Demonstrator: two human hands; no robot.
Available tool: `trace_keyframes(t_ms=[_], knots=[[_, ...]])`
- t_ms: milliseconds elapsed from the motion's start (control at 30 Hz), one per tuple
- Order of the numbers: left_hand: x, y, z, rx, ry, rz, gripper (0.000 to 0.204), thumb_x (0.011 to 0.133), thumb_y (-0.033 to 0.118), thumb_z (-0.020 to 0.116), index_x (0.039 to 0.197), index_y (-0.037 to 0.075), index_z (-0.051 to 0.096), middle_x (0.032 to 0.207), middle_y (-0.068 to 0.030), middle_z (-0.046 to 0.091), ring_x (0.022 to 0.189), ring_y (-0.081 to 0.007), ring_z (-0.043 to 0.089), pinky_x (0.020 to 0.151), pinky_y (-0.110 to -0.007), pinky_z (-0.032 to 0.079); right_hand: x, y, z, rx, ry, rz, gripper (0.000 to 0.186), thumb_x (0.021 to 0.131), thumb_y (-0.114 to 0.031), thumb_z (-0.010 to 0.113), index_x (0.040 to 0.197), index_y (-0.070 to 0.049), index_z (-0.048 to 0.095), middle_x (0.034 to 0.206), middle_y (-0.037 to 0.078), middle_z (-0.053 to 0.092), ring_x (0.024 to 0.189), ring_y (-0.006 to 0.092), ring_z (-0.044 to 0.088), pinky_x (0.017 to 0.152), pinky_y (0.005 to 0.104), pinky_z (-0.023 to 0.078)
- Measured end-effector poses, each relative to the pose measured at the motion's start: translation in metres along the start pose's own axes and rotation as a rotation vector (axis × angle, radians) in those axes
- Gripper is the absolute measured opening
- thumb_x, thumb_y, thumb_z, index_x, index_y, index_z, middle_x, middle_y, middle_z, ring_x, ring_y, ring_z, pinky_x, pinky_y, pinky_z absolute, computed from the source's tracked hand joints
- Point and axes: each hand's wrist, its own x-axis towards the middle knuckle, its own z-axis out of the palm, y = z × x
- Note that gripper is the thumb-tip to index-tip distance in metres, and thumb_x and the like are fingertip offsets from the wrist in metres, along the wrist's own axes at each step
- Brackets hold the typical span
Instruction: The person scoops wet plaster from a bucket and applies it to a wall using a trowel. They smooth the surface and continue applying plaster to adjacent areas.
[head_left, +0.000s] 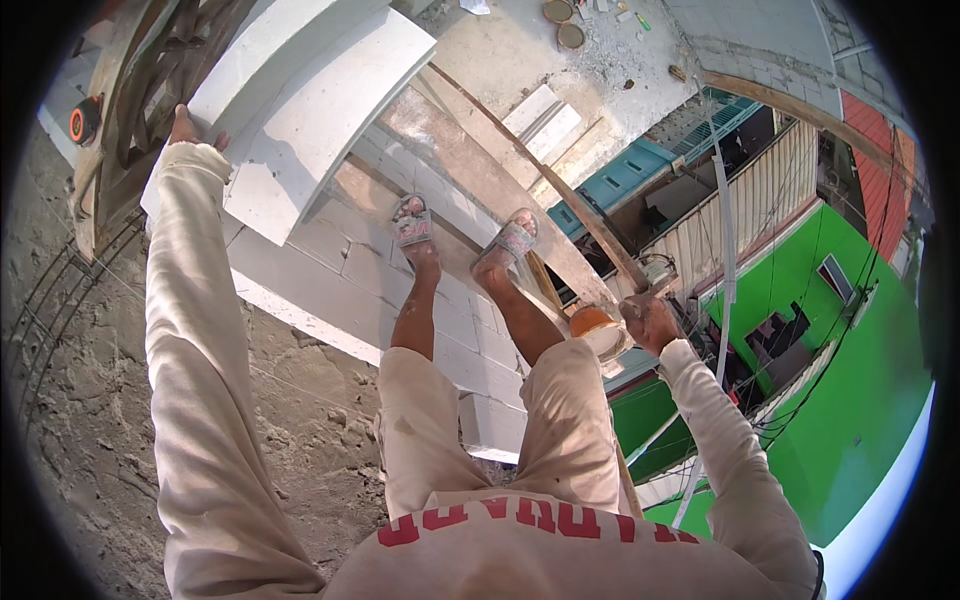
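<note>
My left hand (190,132) is at the left edge of a large white block (300,130), its fingers spread against the edge; part of the hand is hidden by the sleeve. A second long white block (270,60) lies along the first one. On the right, my right hand (650,322) is closed, close to the lower end of a wooden beam (590,222) and beside an orange and white round container (602,328). What its fingers hold, if anything, cannot be made out.
My sandalled feet stand on narrow planks (455,230) beside a white block wall (370,280). A tape measure (86,120) sits on a wooden frame (95,190) at left. Rough concrete (310,410) lies near left. At right the ground drops away toward a green building (850,420), with cables crossing.
</note>
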Motion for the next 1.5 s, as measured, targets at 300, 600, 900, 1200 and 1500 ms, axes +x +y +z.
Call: trace_keyframes(t_ms=[300,600,900,1200,1500], knots=[[-0.122,-0.154,-0.056,0.995,-0.455,0.023,0.068,0.091,0.055,0.078,0.142,0.014,0.056,0.135,-0.0139,0.065,0.118,-0.0316,0.067,0.087,-0.048,0.054,-0.211,0.076,0.06,0.764,0.017,0.725,0.023,0.09,-0.021,0.069,0.08,-0.001,0.074,0.073,0.013,0.072,0.068,0.0249,0.067,0.055,0.0413,0.047],[-0.363,-0.194,-0.193,1.147,-0.409,-0.162,0.035,0.098,0.039,0.072,0.115,0.008,0.069,0.088,-0.0017,0.065,0.076,-0.0144,0.064,0.06,-0.03,0.049,-0.303,0.119,0.163,0.939,0.215,0.793,0.033,0.09,-0.031,0.065,0.094,-0.001,0.078,0.068,0.018,0.071,0.059,0.026,0.071,0.061,0.04,0.057],[-0.327,-0.127,-0.184,1.585,-0.942,0.395,0.028,0.1,0.034,0.07,0.109,0.008,0.071,0.089,-0.0036,0.067,0.075,-0.0171,0.066,0.062,-0.033,0.053,-0.344,0.048,0.227,1.471,0.316,1.015,0.044,0.095,-0.034,0.066,0.115,0.004,0.073,0.078,0.011,0.07,0.058,0.0182,0.064,0.053,0.0357,0.055],[-0.38,-0.093,0.001,1.53,-0.508,0.168,0.039,0.099,0.031,0.066,0.129,0.006,0.062,0.113,-0.0142,0.074,0.093,-0.0225,0.073,0.07,-0.036,0.057,-0.374,-0.06,0.327,1.452,0.527,1.169,0.039,0.09,-0.035,0.067,0.105,-0.001,0.08,0.095,0.026,0.077,0.087,0.0348,0.077,0.084,0.0437,0.059],[-0.385,-0.118,0.024,1.984,-0.919,0.712,0.03,0.098,0.028,0.067,0.106,0.001,0.075,0.088,-0.0104,0.076,0.076,-0.0175,0.07,0.068,-0.031,0.056,-0.171,0.094,0.437,1.615,0.678,1.349,0.068,0.086,-0.051,0.071,0.121,0.007,0.072,0.12,0.034,0.07,0.117,0.0435,0.068,0.106,0.0439,0.051]])
